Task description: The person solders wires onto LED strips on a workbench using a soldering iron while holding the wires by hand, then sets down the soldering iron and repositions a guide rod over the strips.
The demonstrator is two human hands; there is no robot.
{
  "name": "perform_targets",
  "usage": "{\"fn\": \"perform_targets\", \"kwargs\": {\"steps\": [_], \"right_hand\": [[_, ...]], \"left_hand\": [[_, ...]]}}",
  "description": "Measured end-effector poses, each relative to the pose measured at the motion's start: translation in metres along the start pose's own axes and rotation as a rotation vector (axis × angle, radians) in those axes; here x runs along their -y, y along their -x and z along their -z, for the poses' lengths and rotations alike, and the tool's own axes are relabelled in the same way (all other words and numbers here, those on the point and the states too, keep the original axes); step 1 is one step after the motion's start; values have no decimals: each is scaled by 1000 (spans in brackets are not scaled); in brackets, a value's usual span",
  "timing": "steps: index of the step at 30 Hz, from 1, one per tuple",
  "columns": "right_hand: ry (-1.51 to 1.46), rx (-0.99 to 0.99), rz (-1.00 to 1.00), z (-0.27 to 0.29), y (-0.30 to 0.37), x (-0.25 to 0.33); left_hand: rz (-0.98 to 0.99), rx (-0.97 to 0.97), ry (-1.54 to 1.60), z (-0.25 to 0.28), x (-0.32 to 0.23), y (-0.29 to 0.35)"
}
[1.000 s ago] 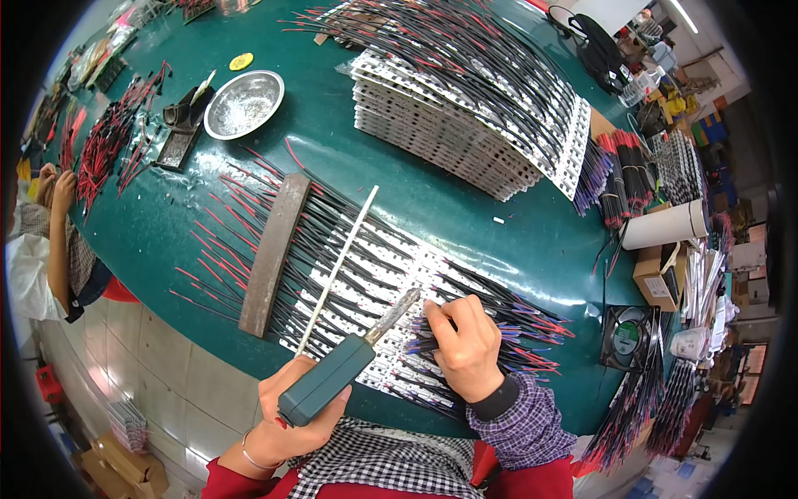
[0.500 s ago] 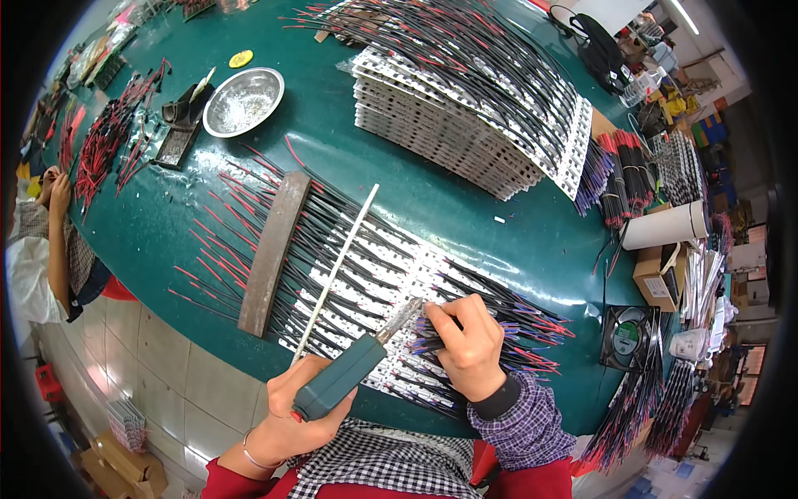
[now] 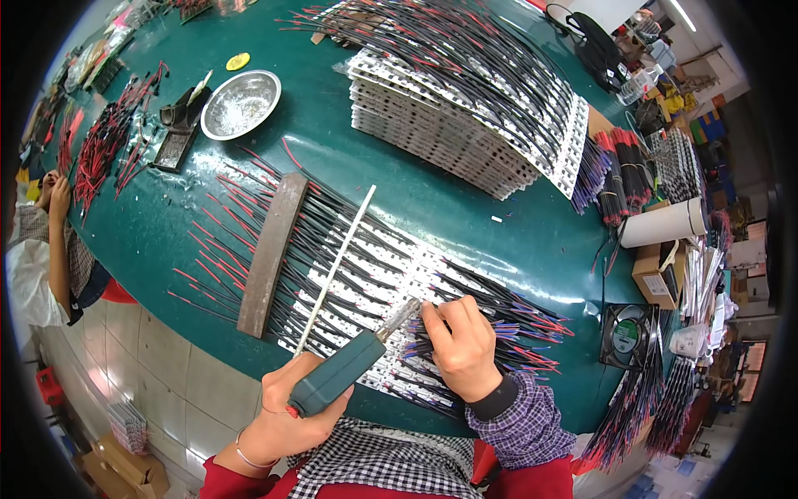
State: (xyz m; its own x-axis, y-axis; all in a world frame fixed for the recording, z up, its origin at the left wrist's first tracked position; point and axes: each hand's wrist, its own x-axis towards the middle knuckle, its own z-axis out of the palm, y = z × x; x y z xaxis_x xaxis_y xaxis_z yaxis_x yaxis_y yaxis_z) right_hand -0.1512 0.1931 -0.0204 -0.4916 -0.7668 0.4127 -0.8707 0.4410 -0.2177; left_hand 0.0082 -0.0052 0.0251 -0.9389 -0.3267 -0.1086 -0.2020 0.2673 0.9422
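My left hand point(image 3: 287, 403) is wrapped round the green handle of a soldering iron point(image 3: 341, 374). Its metal tip meets a white circuit board panel point(image 3: 407, 287) covered in rows of small pads. Close to that tip, my right hand point(image 3: 464, 345) pinches with thumb and forefinger, apparently on a thin wire point(image 3: 420, 337); the pinched end is mostly hidden. Black wires with red and blue ends run off both sides of the panel. Across the left-hand wires lie a brown bar point(image 3: 273, 254) and a thin white strip point(image 3: 337, 266).
Behind the panel rises a tall stack of white boards point(image 3: 440, 125) with wires on top. A metal bowl point(image 3: 241, 106), a dark stand point(image 3: 177, 125) and red-black wires point(image 3: 112, 137) sit far left. A small fan point(image 3: 628, 335) stands right. Another person's hand point(image 3: 58, 195) shows at the left edge.
My right hand has shifted slightly left, its fingers still close to the iron's tip. The iron stays in my left hand, almost in place.
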Motion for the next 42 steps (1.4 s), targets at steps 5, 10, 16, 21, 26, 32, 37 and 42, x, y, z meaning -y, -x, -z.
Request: {"fn": "perform_targets", "kwargs": {"steps": [5,10,16,21,26,32,37,42], "right_hand": [[-4,2,5,1,-1,2],[-49,-21,-29,2,-1,3],[-121,-24,-56,2,0,0],[-74,-19,-61,5,4,-2],[-121,-78,-52,-2,2,1],[-115,-140,-68,-7,2,-3],[-101,-37,-57,-2,5,1],[-128,-47,-58,1,5,-6]], "left_hand": [[14,-7,7,5,5,8],[-48,-49,21,3,1,6],[-33,-53,42,-3,4,6],[-60,19,45,-10,11,1],[183,-278,107,-14,40,43],[266,-48,64,4,19,14],[140,-363,198,-14,21,36],[69,-154,82,0,-2,17]]}}
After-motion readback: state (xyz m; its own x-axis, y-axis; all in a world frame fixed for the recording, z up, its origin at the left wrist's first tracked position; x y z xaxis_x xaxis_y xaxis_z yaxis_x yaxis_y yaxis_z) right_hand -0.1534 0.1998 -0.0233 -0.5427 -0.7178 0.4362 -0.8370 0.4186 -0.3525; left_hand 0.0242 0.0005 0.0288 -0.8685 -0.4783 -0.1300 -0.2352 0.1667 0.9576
